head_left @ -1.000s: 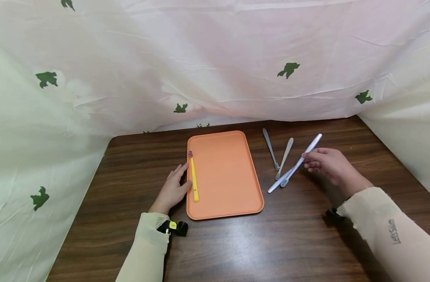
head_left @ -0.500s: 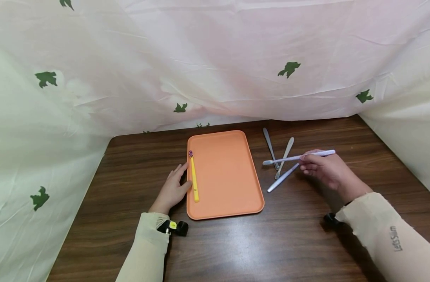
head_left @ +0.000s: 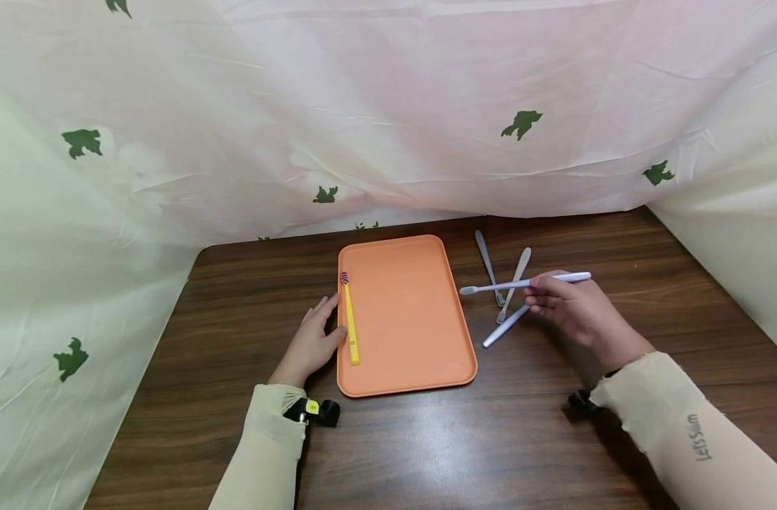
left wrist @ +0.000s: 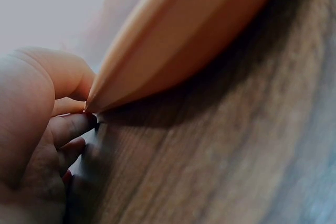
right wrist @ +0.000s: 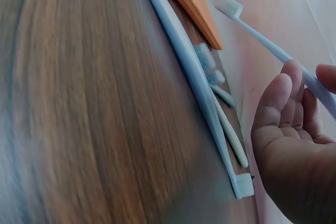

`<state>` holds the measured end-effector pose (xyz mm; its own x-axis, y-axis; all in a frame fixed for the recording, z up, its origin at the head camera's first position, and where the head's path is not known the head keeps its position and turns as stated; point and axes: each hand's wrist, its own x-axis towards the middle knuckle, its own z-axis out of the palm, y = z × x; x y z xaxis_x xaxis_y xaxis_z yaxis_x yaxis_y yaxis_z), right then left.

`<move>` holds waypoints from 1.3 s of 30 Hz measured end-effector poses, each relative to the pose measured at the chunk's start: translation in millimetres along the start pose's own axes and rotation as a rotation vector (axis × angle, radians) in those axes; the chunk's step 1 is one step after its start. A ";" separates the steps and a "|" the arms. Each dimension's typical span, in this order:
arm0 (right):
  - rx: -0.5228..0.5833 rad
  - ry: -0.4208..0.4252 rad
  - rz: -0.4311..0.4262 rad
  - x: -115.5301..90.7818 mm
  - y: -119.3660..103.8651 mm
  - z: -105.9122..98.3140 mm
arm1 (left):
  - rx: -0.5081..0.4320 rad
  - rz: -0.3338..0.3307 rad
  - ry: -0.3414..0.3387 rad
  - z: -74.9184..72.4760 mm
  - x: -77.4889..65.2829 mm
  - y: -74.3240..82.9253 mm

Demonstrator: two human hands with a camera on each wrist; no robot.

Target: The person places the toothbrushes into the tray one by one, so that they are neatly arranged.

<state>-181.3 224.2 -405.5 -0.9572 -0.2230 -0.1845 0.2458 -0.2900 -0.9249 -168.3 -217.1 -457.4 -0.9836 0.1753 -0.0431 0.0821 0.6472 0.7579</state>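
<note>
Held toothbrush escapes only the left wrist view.

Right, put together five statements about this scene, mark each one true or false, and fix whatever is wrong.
1. The left hand touches the edge of the orange tray. True.
2. The right hand holds a lavender toothbrush. True.
3. Two toothbrushes lie on the tray. False: only the yellow toothbrush lies on it, along its left side.
4. The held brush's bristle end points away from the tray. False: it points toward the tray.
5. A gray toothbrush, a cream toothbrush and a second lavender brush lie on the table to the right of the tray. True.
</note>
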 end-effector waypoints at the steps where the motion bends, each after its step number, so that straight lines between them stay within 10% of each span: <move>1: -0.001 0.001 0.003 0.2 0.6 1.6 | 0.000 0.002 0.000 0.1 0.1 0.2; 16: 0.085 -0.053 0.062 5.8 13.6 31.1 | 0.001 0.004 0.006 1.1 -0.1 -0.8; 39: -0.074 -0.035 0.113 9.5 18.3 51.1 | 0.000 -0.007 -0.002 -0.7 0.1 -0.6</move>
<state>-178.1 169.2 -407.2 -0.9176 -0.2834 -0.2787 0.3390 -0.1922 -0.9209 -168.5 -218.0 -457.5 -0.9838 0.1723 -0.0500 0.0751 0.6485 0.7575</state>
